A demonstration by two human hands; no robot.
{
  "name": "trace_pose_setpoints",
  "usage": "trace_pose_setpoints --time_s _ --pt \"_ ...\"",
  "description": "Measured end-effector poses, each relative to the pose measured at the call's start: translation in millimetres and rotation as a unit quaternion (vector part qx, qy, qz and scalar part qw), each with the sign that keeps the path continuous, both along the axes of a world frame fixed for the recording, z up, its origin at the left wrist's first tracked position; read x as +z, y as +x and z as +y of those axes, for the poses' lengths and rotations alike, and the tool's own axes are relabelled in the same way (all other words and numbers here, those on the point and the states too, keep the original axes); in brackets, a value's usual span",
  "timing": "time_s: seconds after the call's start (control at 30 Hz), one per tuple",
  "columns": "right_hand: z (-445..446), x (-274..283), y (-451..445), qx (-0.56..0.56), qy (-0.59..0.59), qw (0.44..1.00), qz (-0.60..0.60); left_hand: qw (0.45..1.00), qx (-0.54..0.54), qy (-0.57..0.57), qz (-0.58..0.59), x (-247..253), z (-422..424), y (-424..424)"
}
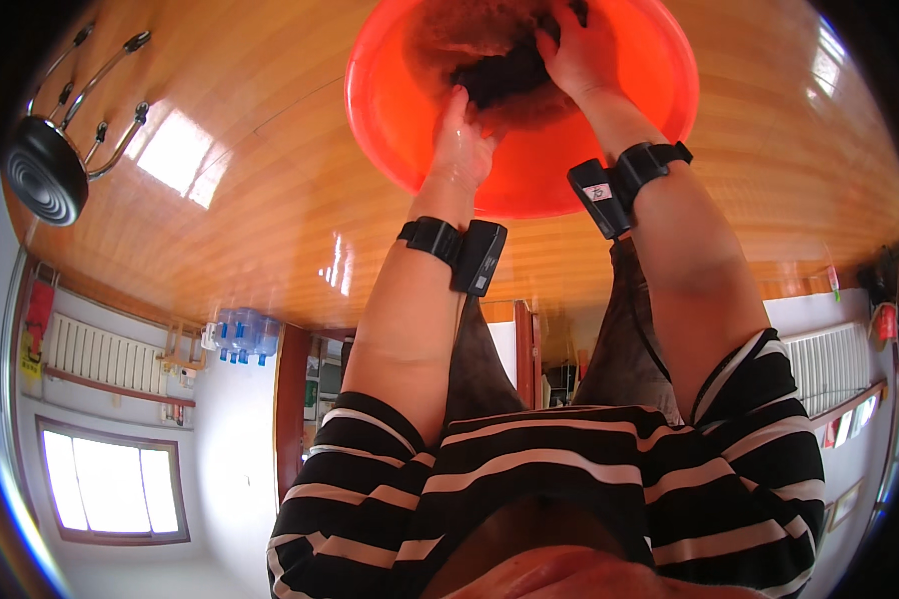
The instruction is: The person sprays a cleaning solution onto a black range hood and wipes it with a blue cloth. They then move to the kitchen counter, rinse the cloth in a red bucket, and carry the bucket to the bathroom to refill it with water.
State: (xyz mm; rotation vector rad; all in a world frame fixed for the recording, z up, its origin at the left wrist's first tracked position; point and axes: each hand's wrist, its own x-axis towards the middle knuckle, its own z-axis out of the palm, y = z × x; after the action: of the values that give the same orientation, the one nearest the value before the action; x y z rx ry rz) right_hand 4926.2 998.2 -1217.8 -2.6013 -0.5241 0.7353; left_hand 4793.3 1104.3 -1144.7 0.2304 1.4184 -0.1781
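A red-orange plastic basin [374, 127] stands on the floor before me, cut off by the top edge of the view. Inside it lies a dark, soaked mass [506, 75], apparently cloth, in water clouded dark around it. My left hand [466, 142] is wet and reaches over the near side of the basin, fingers apart at the mass's near left edge, with nothing visibly held. On the mass's right side rests my right hand [580, 56]. Dark material shows between its thumb and fingers, but the fingertips are partly hidden, so its grip is unclear.
Glossy wooden flooring [270, 187] surrounds the basin. A stool with a round black seat [47, 171] and metal legs stands at far left. Behind me are large blue water bottles [247, 333] and a white radiator [105, 344]. Black devices [479, 258] are strapped to both wrists.
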Motion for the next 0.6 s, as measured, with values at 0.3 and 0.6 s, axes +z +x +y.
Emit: trace_pose_setpoints --time_s 0.3,0.6 --pt "28.5 126.6 -43.9 -0.105 0.292 0.788 0.532 0.974 0.115 -0.164 -0.105 -19.3 0.5 -8.4" --pt "-11.2 -13.6 -9.7 0.015 0.074 0.995 0.062 0.993 0.089 0.017 -0.076 5.6 -10.2 9.3"
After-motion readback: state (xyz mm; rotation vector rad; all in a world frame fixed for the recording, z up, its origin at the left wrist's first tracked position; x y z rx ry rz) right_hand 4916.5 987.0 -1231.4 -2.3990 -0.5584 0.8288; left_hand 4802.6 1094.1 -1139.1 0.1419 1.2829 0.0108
